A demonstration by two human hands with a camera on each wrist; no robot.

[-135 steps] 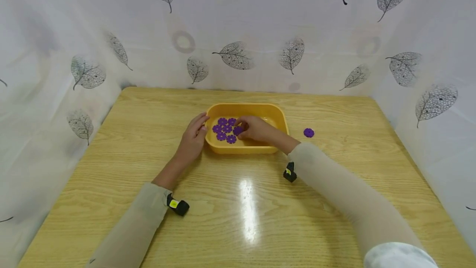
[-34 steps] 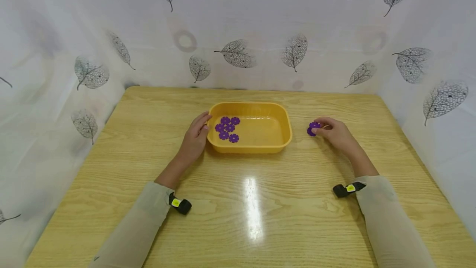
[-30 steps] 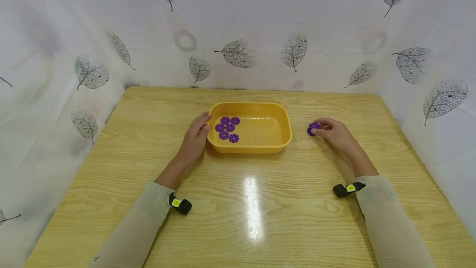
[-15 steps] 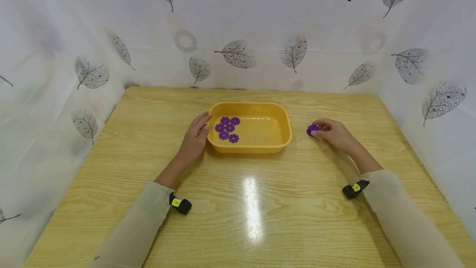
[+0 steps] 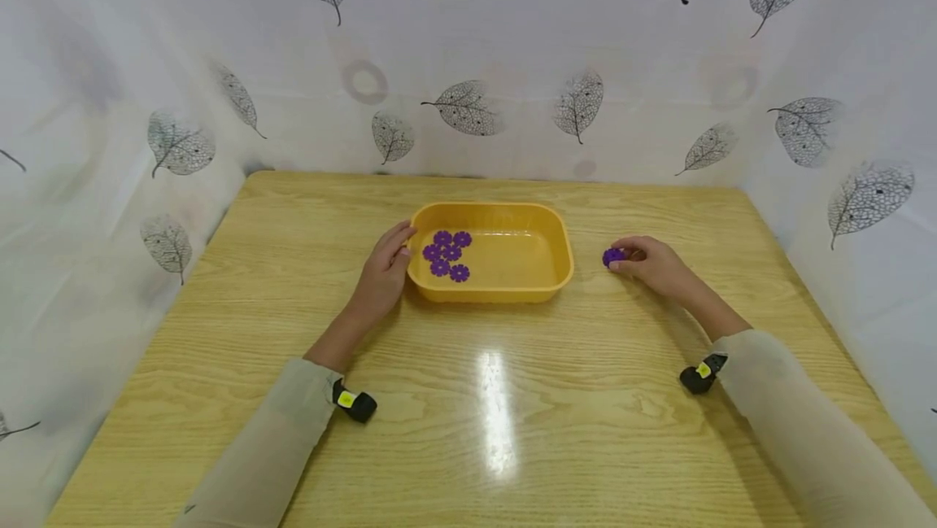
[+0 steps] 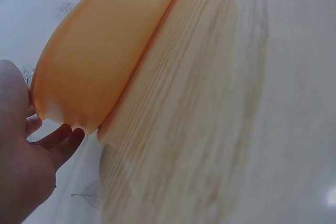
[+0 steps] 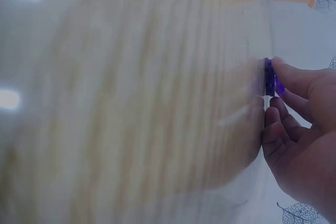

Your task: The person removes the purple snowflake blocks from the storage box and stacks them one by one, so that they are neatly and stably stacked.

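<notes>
A yellow plastic tray (image 5: 486,295) stands at the table's back middle. Several purple slotted, flower-shaped discs (image 5: 440,268) lie at the left end inside it. My left hand (image 5: 381,272) is at the tray's left end, its extended fingers touching the wall and rim; the left wrist view shows fingertips (image 6: 76,134) against the outside of the yellow wall (image 6: 100,51). Right of the tray, my right hand (image 5: 654,266) pinches a purple flower-shaped disc (image 5: 613,258) between thumb and fingers. In the right wrist view, purple discs (image 7: 269,77) sit stacked at the table surface under my fingertips.
The light wood table (image 5: 351,447) extends around the tray, with a bright reflection in front. A white leaf-print cloth (image 5: 505,40) hangs close behind the table and along both sides. Each sleeve cuff bears a black strapped wrist camera (image 5: 355,403).
My right hand has left the tray with one disc, moved right to the disc lying on the table, and lowered onto it. My left hand stays at the tray's end.
</notes>
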